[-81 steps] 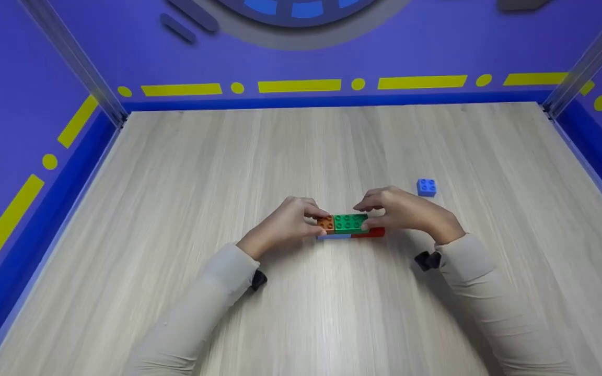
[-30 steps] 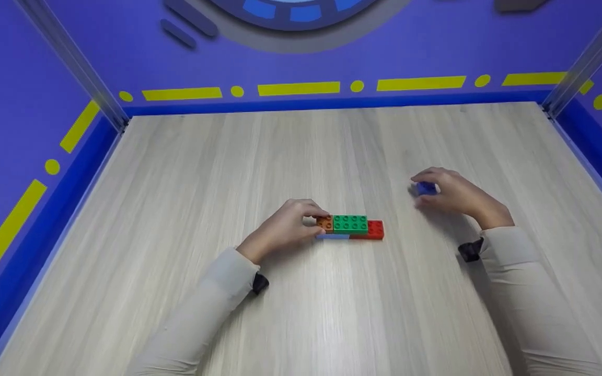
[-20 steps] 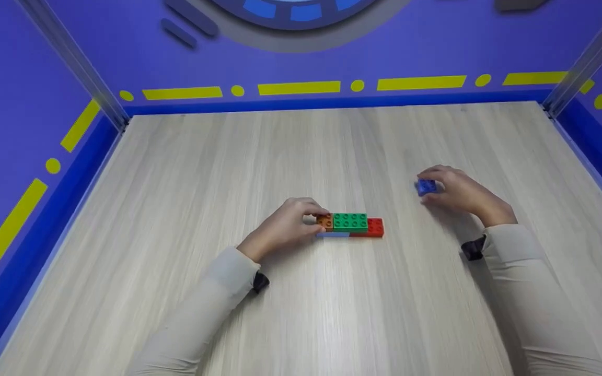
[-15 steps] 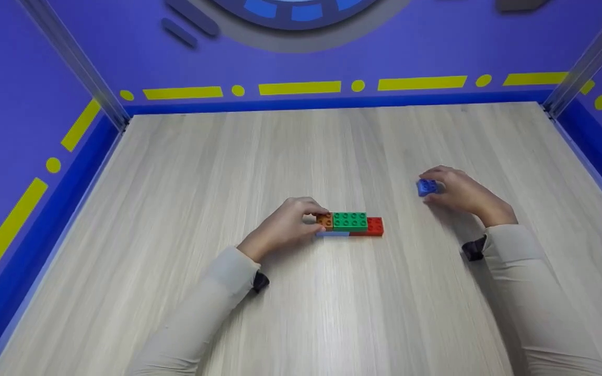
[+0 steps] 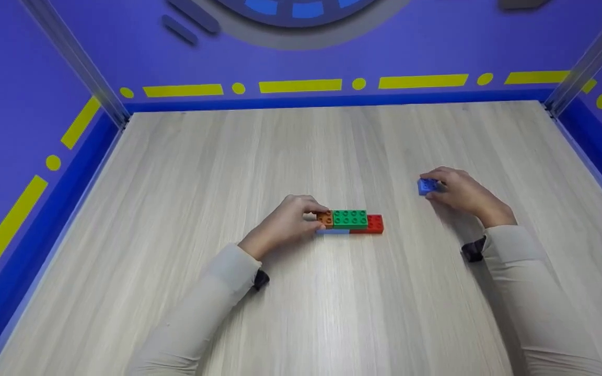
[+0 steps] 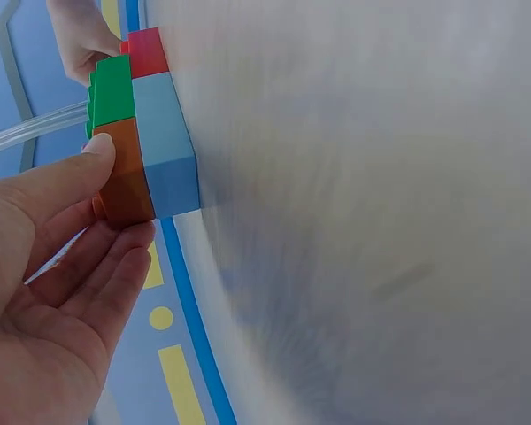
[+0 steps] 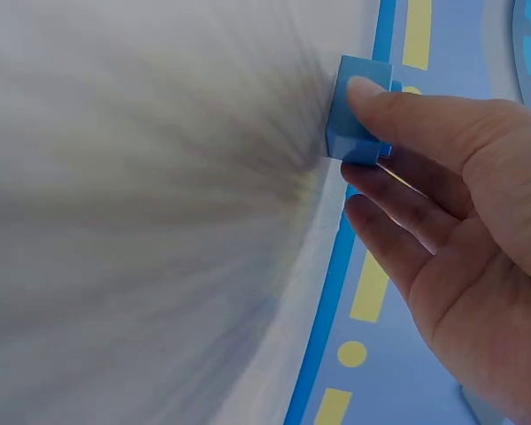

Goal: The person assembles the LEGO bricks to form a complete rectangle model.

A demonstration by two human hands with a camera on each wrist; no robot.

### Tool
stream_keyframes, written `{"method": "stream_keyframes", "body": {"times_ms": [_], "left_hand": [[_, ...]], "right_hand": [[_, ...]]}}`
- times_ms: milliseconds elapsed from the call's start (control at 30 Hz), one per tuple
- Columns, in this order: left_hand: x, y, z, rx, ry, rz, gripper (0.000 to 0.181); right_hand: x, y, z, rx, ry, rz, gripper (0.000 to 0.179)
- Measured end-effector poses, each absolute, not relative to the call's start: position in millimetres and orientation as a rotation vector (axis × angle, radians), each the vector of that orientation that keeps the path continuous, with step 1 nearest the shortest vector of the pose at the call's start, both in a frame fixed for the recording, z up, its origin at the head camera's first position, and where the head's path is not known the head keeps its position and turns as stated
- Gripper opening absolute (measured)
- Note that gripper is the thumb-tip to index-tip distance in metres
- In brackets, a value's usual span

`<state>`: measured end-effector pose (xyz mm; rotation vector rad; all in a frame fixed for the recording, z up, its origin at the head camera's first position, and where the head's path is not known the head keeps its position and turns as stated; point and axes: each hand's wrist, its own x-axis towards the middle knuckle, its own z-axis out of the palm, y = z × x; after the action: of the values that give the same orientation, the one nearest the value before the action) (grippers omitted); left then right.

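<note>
My left hand (image 5: 290, 222) pinches an orange building brick (image 6: 124, 173) between thumb and fingers. That brick sits on the left end of a two-layer build. Beside it in the upper layer is a longer green brick (image 5: 350, 219). Underneath lie a light blue brick (image 6: 165, 142) on the left and a red brick (image 5: 375, 223), whose right end sticks out past the green one. Farther right and back, my right hand (image 5: 465, 193) pinches a small blue brick (image 5: 426, 187) by its sides. In the right wrist view the thumb lies on this brick's face (image 7: 354, 115).
Both bricks groups are on a pale wood-grain table (image 5: 280, 156). Purple-blue panels (image 5: 301, 68) with yellow marks stand along its back and sides. Grey metal posts (image 5: 76, 62) rise at the back corners. A black strap device (image 5: 473, 250) is on the right wrist.
My right hand has left the green brick, moved right and back to the small blue brick, and taken hold of it. The left hand stays on the orange brick.
</note>
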<state>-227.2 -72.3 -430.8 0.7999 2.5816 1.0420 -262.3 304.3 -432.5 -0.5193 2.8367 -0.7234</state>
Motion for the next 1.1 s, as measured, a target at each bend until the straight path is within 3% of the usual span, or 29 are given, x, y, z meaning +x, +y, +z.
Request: {"method": "stream_keyframes", "body": {"times_ms": [1100], "left_hand": [[-226,-71,-432,0.748,2.565,1.106,0.033]], "right_hand": [[-257,287,-428,-0.597,2.845,-0.751,0.041]]}}
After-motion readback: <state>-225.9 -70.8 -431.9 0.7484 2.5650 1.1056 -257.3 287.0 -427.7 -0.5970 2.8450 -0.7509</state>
